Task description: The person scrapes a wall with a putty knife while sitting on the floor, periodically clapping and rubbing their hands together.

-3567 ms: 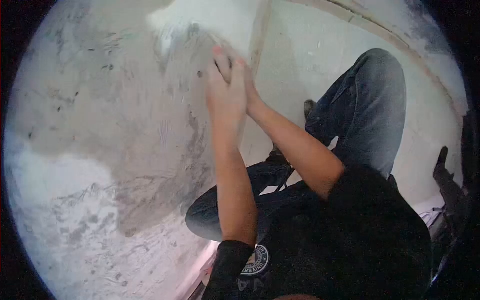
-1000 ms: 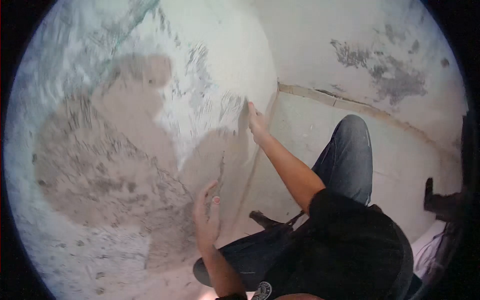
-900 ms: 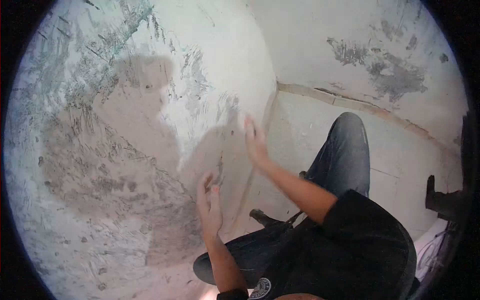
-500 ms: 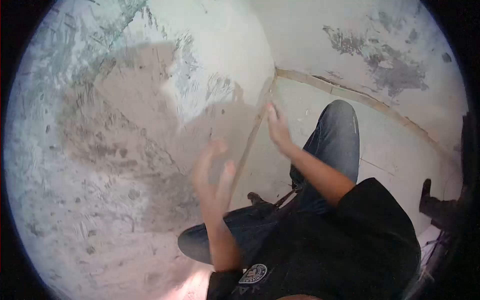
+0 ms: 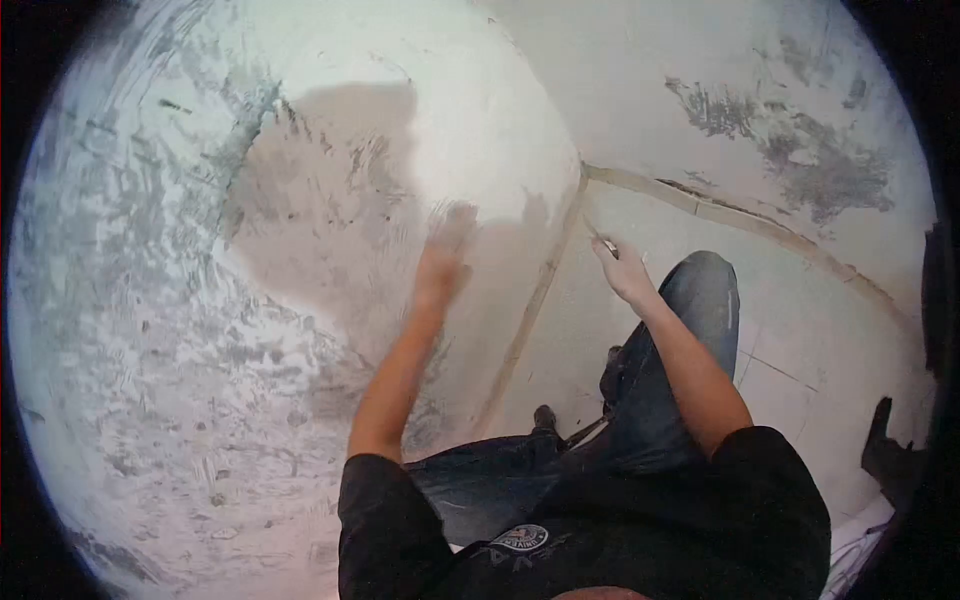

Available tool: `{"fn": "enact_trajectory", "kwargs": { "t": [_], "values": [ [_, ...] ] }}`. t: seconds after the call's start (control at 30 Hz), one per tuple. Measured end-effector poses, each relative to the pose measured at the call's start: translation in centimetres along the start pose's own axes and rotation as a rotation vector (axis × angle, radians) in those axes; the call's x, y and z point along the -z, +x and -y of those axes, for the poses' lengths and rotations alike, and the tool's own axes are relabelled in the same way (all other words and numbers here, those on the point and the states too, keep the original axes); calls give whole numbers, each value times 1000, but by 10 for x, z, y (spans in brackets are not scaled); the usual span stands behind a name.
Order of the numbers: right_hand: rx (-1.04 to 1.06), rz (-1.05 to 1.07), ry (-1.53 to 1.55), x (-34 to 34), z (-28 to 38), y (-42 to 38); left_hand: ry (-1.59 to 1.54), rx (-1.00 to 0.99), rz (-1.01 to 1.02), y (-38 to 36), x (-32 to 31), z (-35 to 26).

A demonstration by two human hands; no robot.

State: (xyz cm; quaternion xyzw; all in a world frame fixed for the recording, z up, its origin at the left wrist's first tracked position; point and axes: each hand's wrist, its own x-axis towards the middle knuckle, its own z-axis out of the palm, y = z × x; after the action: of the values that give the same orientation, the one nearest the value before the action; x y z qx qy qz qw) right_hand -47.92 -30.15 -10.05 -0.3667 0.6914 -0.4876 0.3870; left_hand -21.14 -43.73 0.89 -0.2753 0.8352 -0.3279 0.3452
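My left hand (image 5: 445, 262) reaches out to the patchy wall (image 5: 330, 190) on the left, its fingers stretched over the surface and smeared by motion. My right hand (image 5: 625, 275) is closed on a small thin tool (image 5: 609, 246) with a metallic glint, in front of the floor corner. A narrow part of it points up and left from the fingers; the rest is hidden in the hand. Rough grey patches and bare plaster mark the wall near my left hand.
A tan skirting strip (image 5: 690, 203) runs along the foot of the walls and meets in the corner. Pale floor tiles (image 5: 780, 340) lie below. My bent knee (image 5: 700, 290) rises under my right forearm. A dark object (image 5: 888, 450) stands at the far right.
My left hand has moved up and slightly right, out over the wall. My right hand has shifted right and down, and the thin tool in it shows now. The view has shifted a little.
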Motion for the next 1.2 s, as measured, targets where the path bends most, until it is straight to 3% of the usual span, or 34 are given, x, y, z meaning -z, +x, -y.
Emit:
{"fn": "enact_trajectory", "kwargs": {
  "t": [0.07,0.1,0.17,0.2,0.27,0.3,0.4,0.43,0.47,0.53,0.6,0.67,0.7,0.77,0.8,0.87,0.93,1.0,1.07,1.2],
  "values": [
    [-53,83,10,5,8,4,-178,530,-530,0,24,34],
    [-64,109,5,7,13,5,-184,535,-502,9,6,21],
    [-135,154,94,7,23,10,186,373,-326,19,-46,-20],
    [-116,175,82,3,25,10,182,401,-312,6,-46,-24],
    [-133,90,184,-3,23,9,27,-70,-109,-8,-41,-33],
    [-197,158,169,-3,16,12,118,211,-312,5,-61,-29],
    [-213,209,109,12,32,1,-257,766,-555,-25,41,49],
    [-266,298,147,24,51,-5,-280,780,-525,-22,32,43],
    [-267,326,119,18,41,-3,-202,707,-483,-16,20,36],
    [-156,181,187,4,7,13,-48,575,-414,-5,-8,10],
    [-177,200,114,6,8,16,11,156,-180,9,-62,-60],
    [-249,213,123,10,16,7,-967,-8,491,10,-12,-69],
    [-242,219,118,11,16,8,-973,2,488,4,0,-78],
    [-288,207,137,13,5,6,-1033,129,-240,-13,15,-94],
    [-293,216,124,12,1,4,-1047,137,-234,-27,35,-89],
    [-247,235,215,8,1,7,-1887,318,-137,-53,79,-70],
    [-165,183,217,-1,13,-9,-2073,413,-165,-66,80,-77],
    [72,214,126,-16,3,-21,-2248,503,-200,-70,81,-90],
    [123,221,256,-48,0,-53,-2387,724,-462,-63,81,-126],
    [199,365,399,-109,9,-109,-2675,576,-414,-85,86,-151]
  ]
}}
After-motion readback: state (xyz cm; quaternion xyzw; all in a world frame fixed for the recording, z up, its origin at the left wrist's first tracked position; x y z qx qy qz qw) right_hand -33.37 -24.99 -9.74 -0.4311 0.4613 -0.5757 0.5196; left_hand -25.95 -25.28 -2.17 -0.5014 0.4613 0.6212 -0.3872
